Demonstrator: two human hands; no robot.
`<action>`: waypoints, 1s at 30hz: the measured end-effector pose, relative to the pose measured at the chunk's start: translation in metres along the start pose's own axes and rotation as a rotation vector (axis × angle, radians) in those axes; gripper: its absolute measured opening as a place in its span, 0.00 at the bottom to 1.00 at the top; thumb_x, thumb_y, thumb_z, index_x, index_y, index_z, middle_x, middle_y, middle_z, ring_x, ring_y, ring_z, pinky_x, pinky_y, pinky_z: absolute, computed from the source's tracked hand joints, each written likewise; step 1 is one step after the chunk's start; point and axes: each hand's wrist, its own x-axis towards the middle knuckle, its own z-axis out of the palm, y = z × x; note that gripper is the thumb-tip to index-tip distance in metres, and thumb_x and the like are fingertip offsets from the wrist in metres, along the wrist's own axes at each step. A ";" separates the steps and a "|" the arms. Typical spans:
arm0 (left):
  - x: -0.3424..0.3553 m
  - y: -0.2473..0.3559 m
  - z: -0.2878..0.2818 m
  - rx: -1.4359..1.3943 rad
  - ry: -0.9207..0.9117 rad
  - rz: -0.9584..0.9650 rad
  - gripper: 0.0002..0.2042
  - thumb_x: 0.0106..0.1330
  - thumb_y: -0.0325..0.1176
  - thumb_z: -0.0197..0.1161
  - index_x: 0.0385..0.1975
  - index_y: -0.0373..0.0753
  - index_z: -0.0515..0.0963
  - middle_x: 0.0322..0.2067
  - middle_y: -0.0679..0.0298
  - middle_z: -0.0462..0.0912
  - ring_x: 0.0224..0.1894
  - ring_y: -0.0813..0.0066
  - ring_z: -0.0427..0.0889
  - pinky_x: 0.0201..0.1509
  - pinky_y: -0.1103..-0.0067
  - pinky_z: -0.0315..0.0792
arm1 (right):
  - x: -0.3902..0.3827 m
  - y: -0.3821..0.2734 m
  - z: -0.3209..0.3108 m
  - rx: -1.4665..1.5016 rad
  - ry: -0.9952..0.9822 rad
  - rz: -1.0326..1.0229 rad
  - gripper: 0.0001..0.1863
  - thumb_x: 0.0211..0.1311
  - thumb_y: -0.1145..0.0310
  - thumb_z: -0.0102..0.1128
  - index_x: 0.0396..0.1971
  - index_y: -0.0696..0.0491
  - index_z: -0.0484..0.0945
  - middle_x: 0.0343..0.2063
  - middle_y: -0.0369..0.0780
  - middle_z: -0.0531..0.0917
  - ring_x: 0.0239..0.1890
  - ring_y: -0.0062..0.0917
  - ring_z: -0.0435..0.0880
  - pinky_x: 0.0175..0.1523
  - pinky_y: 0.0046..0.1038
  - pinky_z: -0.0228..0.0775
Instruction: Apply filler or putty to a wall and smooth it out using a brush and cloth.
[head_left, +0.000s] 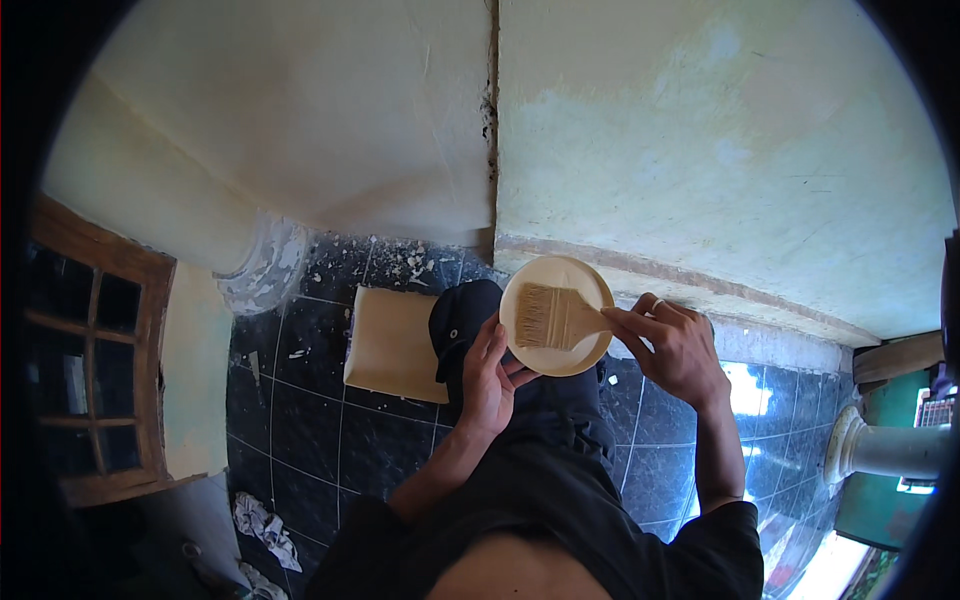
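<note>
A round, shallow cream dish (560,362) rests in my left hand (488,395), whose fingers curl around its lower left side, thumb at the edge. A wide, flat paintbrush (540,315) lies inside the dish, its bristles coated in the same cream colour and pointing left. My right hand (680,355) grips the brush's handle at the dish's right edge, with thumb and fingers closed on it. Below both hands are my dark-clad legs.
Pale, patchy walls (700,160) rise ahead, meeting at a cracked seam. Dark floor tiles (305,430) carry flakes, a cream rectangular sheet (390,350) and crumpled cloth (262,525) at lower left. A wooden-framed window (95,355) stands left; a white column (890,448) is right.
</note>
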 end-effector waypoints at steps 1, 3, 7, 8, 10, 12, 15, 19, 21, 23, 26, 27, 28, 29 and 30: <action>0.000 -0.001 0.000 -0.020 -0.014 -0.007 0.21 0.74 0.42 0.49 0.63 0.41 0.63 0.51 0.59 0.77 0.47 0.65 0.84 0.44 0.70 0.84 | -0.001 0.002 -0.004 -0.010 -0.031 0.029 0.10 0.57 0.66 0.67 0.39 0.51 0.86 0.22 0.38 0.81 0.21 0.23 0.78 0.26 0.28 0.69; 0.000 -0.001 0.000 -0.007 0.003 -0.009 0.21 0.74 0.43 0.49 0.62 0.41 0.63 0.51 0.59 0.77 0.47 0.65 0.83 0.44 0.70 0.84 | -0.005 0.007 -0.012 0.014 -0.106 0.084 0.09 0.58 0.67 0.66 0.38 0.52 0.85 0.25 0.38 0.84 0.23 0.24 0.82 0.28 0.27 0.72; 0.001 0.000 -0.002 0.013 -0.001 0.020 0.20 0.75 0.43 0.47 0.62 0.43 0.63 0.54 0.61 0.76 0.50 0.66 0.82 0.46 0.69 0.83 | -0.013 0.022 -0.028 0.111 -0.137 0.100 0.10 0.61 0.64 0.63 0.38 0.53 0.85 0.26 0.40 0.85 0.25 0.29 0.84 0.30 0.29 0.74; 0.001 -0.001 -0.002 0.017 0.008 0.005 0.20 0.75 0.43 0.47 0.62 0.43 0.63 0.54 0.61 0.76 0.50 0.66 0.82 0.46 0.69 0.83 | -0.014 0.024 -0.030 0.126 -0.137 0.081 0.10 0.61 0.64 0.63 0.38 0.53 0.85 0.26 0.40 0.85 0.25 0.29 0.84 0.30 0.29 0.74; 0.002 -0.002 -0.003 0.008 0.024 -0.010 0.20 0.75 0.43 0.47 0.62 0.43 0.63 0.54 0.61 0.76 0.50 0.66 0.82 0.46 0.69 0.83 | -0.013 0.028 -0.032 0.135 -0.173 0.122 0.11 0.61 0.63 0.63 0.37 0.53 0.85 0.24 0.41 0.85 0.23 0.31 0.84 0.30 0.30 0.74; 0.001 -0.004 -0.002 0.007 0.016 -0.015 0.20 0.75 0.43 0.47 0.62 0.43 0.63 0.54 0.61 0.76 0.50 0.66 0.82 0.47 0.69 0.83 | -0.009 0.029 -0.029 0.182 -0.187 0.136 0.11 0.62 0.63 0.63 0.37 0.54 0.85 0.23 0.41 0.85 0.23 0.31 0.84 0.30 0.30 0.74; 0.000 -0.006 -0.003 0.013 -0.004 -0.015 0.21 0.75 0.43 0.47 0.62 0.42 0.63 0.54 0.60 0.75 0.50 0.65 0.82 0.47 0.68 0.83 | -0.001 0.030 -0.024 0.232 -0.296 0.207 0.10 0.59 0.66 0.65 0.35 0.56 0.85 0.23 0.43 0.85 0.24 0.29 0.85 0.30 0.27 0.76; -0.002 -0.008 -0.003 -0.011 0.004 -0.018 0.21 0.74 0.42 0.50 0.62 0.41 0.63 0.51 0.59 0.77 0.48 0.65 0.83 0.45 0.69 0.83 | 0.005 0.037 -0.020 0.160 -0.288 0.221 0.09 0.54 0.71 0.70 0.36 0.57 0.85 0.23 0.42 0.85 0.26 0.22 0.85 0.31 0.21 0.77; -0.003 -0.008 -0.003 -0.006 0.028 -0.025 0.21 0.74 0.42 0.50 0.62 0.41 0.63 0.51 0.59 0.77 0.48 0.65 0.83 0.45 0.68 0.83 | 0.006 0.041 -0.018 0.256 -0.193 0.267 0.11 0.52 0.71 0.71 0.36 0.55 0.85 0.24 0.41 0.86 0.25 0.21 0.85 0.31 0.20 0.76; -0.003 -0.008 -0.003 -0.010 0.035 -0.028 0.21 0.74 0.42 0.50 0.62 0.41 0.63 0.51 0.59 0.77 0.47 0.65 0.83 0.45 0.68 0.83 | 0.007 0.043 -0.013 0.367 -0.050 0.341 0.13 0.51 0.73 0.72 0.39 0.56 0.85 0.26 0.40 0.86 0.24 0.18 0.82 0.30 0.18 0.76; -0.003 -0.009 -0.002 -0.013 0.027 -0.030 0.21 0.74 0.43 0.50 0.61 0.40 0.64 0.51 0.59 0.77 0.47 0.64 0.84 0.45 0.68 0.83 | 0.007 0.038 -0.005 0.747 0.211 0.574 0.15 0.53 0.72 0.72 0.40 0.60 0.83 0.27 0.40 0.86 0.25 0.18 0.83 0.31 0.18 0.77; -0.002 -0.010 -0.001 -0.015 0.026 -0.032 0.21 0.74 0.43 0.50 0.61 0.40 0.64 0.51 0.59 0.77 0.47 0.64 0.83 0.45 0.69 0.83 | 0.008 0.032 0.001 0.862 0.318 0.601 0.16 0.54 0.71 0.72 0.40 0.63 0.82 0.26 0.41 0.85 0.26 0.19 0.83 0.32 0.20 0.78; -0.002 -0.010 -0.001 -0.021 0.019 -0.034 0.21 0.74 0.43 0.50 0.61 0.40 0.64 0.50 0.58 0.77 0.47 0.64 0.83 0.45 0.69 0.83 | 0.008 0.027 0.004 0.893 0.304 0.562 0.16 0.54 0.71 0.72 0.40 0.63 0.82 0.26 0.41 0.85 0.26 0.19 0.83 0.32 0.20 0.78; -0.002 -0.010 -0.001 -0.018 0.028 -0.034 0.21 0.74 0.43 0.50 0.61 0.40 0.64 0.50 0.58 0.77 0.47 0.64 0.83 0.45 0.69 0.83 | 0.007 0.021 0.006 0.908 0.372 0.549 0.16 0.54 0.71 0.71 0.41 0.63 0.81 0.26 0.41 0.84 0.27 0.19 0.83 0.32 0.20 0.78; -0.002 -0.010 0.000 -0.018 0.019 -0.038 0.22 0.73 0.43 0.50 0.62 0.40 0.63 0.51 0.58 0.77 0.47 0.64 0.83 0.44 0.69 0.83 | 0.007 0.015 0.008 0.914 0.432 0.563 0.17 0.55 0.70 0.71 0.41 0.64 0.80 0.26 0.41 0.84 0.27 0.20 0.84 0.33 0.21 0.79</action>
